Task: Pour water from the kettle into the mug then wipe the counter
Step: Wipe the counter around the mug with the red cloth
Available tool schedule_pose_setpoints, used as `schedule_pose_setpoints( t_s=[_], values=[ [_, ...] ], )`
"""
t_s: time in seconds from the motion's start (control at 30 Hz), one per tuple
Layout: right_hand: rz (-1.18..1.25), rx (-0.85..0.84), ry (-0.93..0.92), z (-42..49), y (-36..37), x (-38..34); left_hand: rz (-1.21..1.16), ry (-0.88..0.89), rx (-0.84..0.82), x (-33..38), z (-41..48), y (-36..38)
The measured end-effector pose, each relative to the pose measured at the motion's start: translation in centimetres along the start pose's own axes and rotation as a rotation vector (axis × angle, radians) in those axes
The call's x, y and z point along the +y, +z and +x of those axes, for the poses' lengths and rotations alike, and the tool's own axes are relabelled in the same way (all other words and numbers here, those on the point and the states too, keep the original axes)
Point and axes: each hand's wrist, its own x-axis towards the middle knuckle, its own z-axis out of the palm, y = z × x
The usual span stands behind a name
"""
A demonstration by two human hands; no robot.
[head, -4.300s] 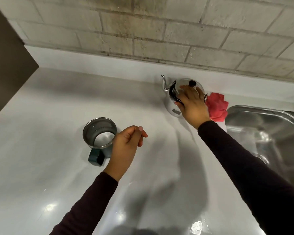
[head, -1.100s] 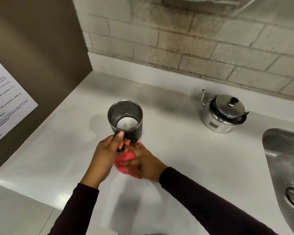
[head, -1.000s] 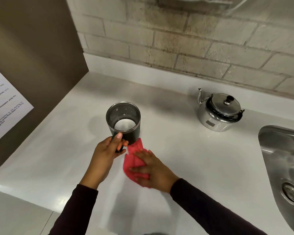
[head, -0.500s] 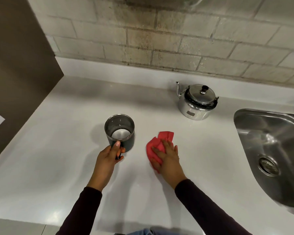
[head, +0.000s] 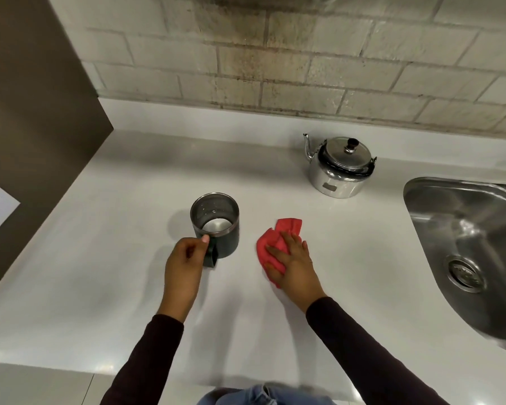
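Wiping the white counter (head: pixel 105 258) right now, so here's how things sit. My right hand (head: pixel 292 258) is spread flat, fingers apart, palm pressing down on a crumpled red cloth (head: pixel 278 238) that's lying on the counter a bit right of the middle. Part of the cloth pokes out past my fingertips toward the wall, and another bit sticks out to the left of my hand.

My left hand (head: pixel 186 261) is curled around the handle of the dark green mug (head: pixel 216 226), thumb up near the steel rim. The mug is upright on the counter, just left of the cloth but not touching it. Looking down into it I can see the shiny steel inside with a bright patch at the bottom; can't really tell how much water is in there.

The steel kettle (head: pixel 341 168) is parked further back near the brick wall (head: pixel 275 54), lid on with its black knob, spout pointing left, well apart from both hands. Off to the right is the stainless sink (head: pixel 450 229) with its drain showing. Both my sleeves are dark.
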Motion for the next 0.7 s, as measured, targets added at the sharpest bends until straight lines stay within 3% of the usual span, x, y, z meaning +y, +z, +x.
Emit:
schedule_pose_setpoints(
  t_s=[0.07, 0.13, 0.27, 0.4, 0.7],
  values=[
    [0.003, 0.010, -0.025, -0.5, -0.4, 0.1, -0.092, 0.124, 0.184, 0.6, -1.3, -0.3],
    [0.006, 0.038, -0.040, -1.2, -1.1, 0.6, -0.184, 0.214, 0.202, 1.0, -2.3, -0.3],
    [-0.005, 0.103, 0.036, -3.0, -2.5, 2.9, -0.245, 0.204, -0.046, 2.0, -3.7, 2.0],
    [-0.024, 0.155, 0.242, -3.8, -4.8, 7.1, -0.224, 0.190, -0.203, 2.5, -3.9, 5.5],
    [0.035, 0.242, 0.411, 2.6, -10.3, 17.1, -0.161, 0.160, -0.287, 3.8, -4.3, 12.6]
  ],
)
